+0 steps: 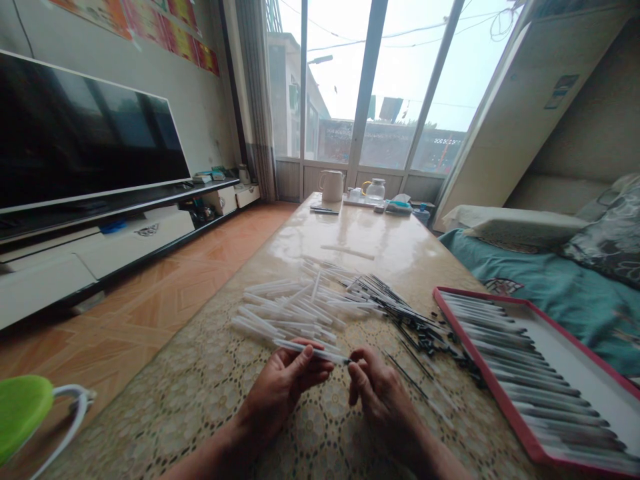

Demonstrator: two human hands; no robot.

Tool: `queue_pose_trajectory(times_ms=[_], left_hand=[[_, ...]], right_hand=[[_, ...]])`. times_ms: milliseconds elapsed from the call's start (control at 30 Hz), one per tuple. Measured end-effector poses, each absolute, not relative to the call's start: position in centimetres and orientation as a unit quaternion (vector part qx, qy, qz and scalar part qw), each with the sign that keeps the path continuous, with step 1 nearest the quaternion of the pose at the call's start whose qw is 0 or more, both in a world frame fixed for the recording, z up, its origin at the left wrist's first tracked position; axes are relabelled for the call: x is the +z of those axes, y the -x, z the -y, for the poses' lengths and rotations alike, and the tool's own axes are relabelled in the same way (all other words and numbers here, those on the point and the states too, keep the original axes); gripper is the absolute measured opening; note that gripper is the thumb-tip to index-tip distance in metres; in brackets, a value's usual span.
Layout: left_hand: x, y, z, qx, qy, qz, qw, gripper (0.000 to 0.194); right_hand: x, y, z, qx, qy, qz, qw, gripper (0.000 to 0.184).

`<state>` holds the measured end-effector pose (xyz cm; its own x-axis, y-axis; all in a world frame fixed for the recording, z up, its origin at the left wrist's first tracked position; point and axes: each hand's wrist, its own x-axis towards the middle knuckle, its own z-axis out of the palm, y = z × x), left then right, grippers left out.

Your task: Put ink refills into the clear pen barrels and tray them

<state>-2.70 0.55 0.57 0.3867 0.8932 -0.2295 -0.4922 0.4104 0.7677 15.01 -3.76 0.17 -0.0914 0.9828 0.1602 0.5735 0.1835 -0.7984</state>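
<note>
1. Closest to the camera I've got both forearms coming in low over the bench (200, 400). Left hand (287, 377) has its thumb pressed on a white tube (327, 356), fingers curled loosely underneath. Right hand (373, 387) is nearly closed, fingertips at the tube's dark end (347, 361). Can't tell from my feed if it's gripping that end or just touching it.

2. That tube sits up between the two hands, just on my side of the pile of white tubes (280, 307). Biggest worry imo: it's slick-looking and only thumb-pinched, so a hard push from the right could slide it back through the left, or skew the dark end.

3. Loose dark sticks (407, 377) lie just beyond the right hand. If my wrist swings out, I'd probably roll a few.

4. Small black pieces (427, 341) are scattered up to the box (575, 347). Tiny stuff, so a sleeve-level sweep or sloppy pick could scatter them.

5. Filled pens (530, 380) line one side of that box. Bump its red rim and I'd expect the row to shift.
</note>
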Motion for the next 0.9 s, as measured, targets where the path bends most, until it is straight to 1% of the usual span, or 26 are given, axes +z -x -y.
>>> queue_pose_trajectory(times_ms=[100, 267, 433, 600, 733, 900], left_hand=[[0.53, 2.67, -0.65, 0.447, -0.307, -0.325, 0.775, 0.022], [0.41, 2.68, -0.59, 0.441, -0.321, -0.322, 0.774, 0.022], [0.36, 2.75, -0.59, 0.443, -0.319, -0.322, 0.774, 0.022], [0.21, 2.78, -0.68, 0.432, -0.33, -0.319, 0.776, 0.022], [0.25, 2.79, -0.57, 0.438, -0.33, -0.316, 0.774, 0.02], [0.16, 2.81, -0.64, 0.426, -0.342, -0.31, 0.778, 0.021]], right_hand=[[0.27, -14.97, 3.77, 0.293, 0.568, 0.679, 0.361, 0.031], [0.28, -15.07, 3.74, 0.289, 0.568, 0.687, 0.349, 0.043], [0.31, -15.13, 3.8, 0.292, 0.571, 0.681, 0.354, 0.038], [0.28, -15.11, 3.8, 0.309, 0.562, 0.681, 0.353, 0.045], [0.28, -15.03, 3.87, 0.298, 0.564, 0.68, 0.361, 0.039], [0.37, -14.84, 4.01, 0.352, 0.551, 0.662, 0.365, 0.041]])
